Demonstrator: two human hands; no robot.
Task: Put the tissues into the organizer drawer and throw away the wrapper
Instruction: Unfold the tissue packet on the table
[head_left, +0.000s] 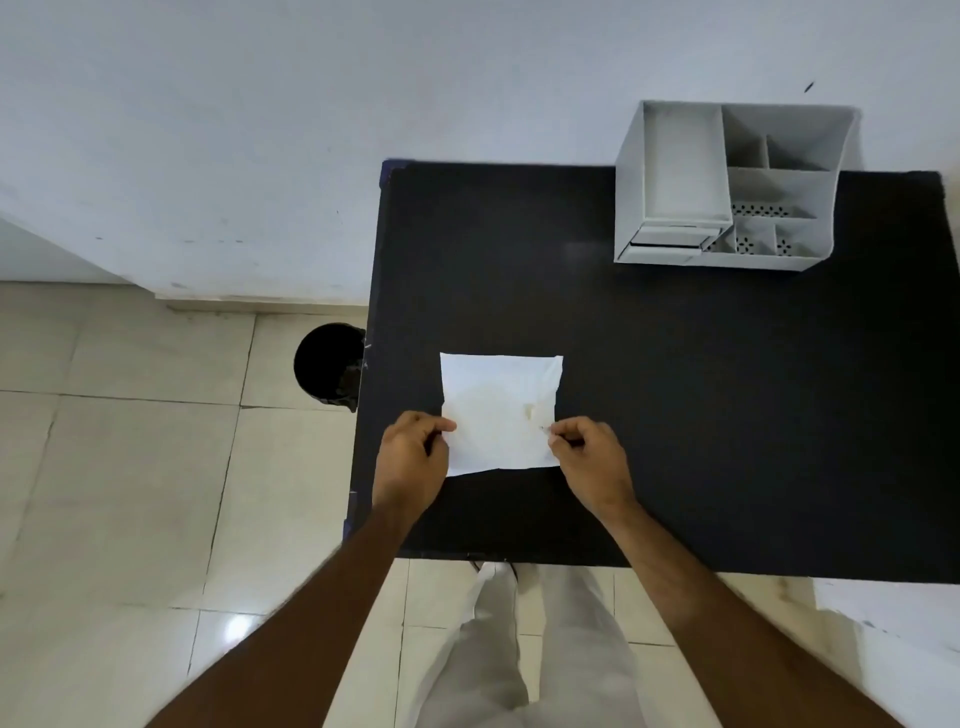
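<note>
A white tissue packet (501, 413) lies flat between both hands. The left hand (413, 454) pinches its left edge, the right hand (587, 457) its right. The organizer (727, 187) sits well apart, far right.

A flat, square white tissue pack in a thin wrapper (501, 413) lies near the front left edge of the black tabletop (675, 415). A grey plastic desk organizer with open compartments and a small low drawer (727, 187) stands upright at the tabletop's far edge, well apart from the pack.
</note>
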